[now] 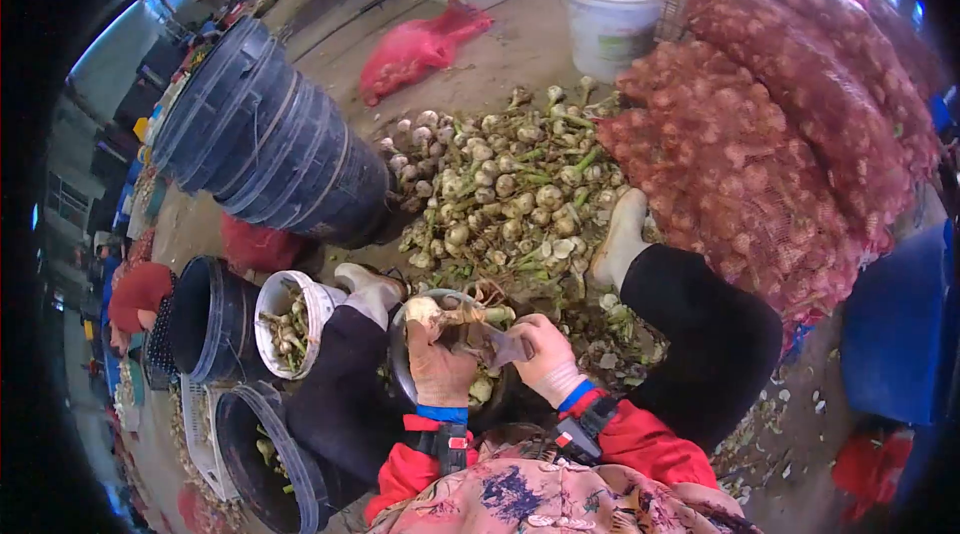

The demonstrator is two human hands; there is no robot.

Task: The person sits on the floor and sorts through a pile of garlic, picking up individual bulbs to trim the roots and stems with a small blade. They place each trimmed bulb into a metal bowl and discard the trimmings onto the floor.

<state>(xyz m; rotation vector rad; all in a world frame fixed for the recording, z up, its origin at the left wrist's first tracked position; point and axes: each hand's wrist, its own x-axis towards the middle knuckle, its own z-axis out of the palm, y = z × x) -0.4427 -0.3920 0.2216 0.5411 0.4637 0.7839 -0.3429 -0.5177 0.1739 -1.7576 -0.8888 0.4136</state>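
Observation:
My left hand (440,369) is closed round a garlic bulb (422,312), whose stem (490,315) points to the right. In my right hand (548,359) is a flat grey metal blade (507,346), held just below the stem; its exact kind is partly hidden by the fingers. Both hands are above a metal pot (401,359) between my legs, with some garlic (482,389) inside. Beyond the pot, a large heap of garlic (510,199) with stems lies on the ground.
Stacked black buckets (270,134) lean at the left. Below them stand a white bucket (318,319) of stemmed garlic and black buckets (205,319). Red mesh sacks (740,164) of garlic fill the right. A white bucket (610,29) and pink bag (415,52) are behind the heap.

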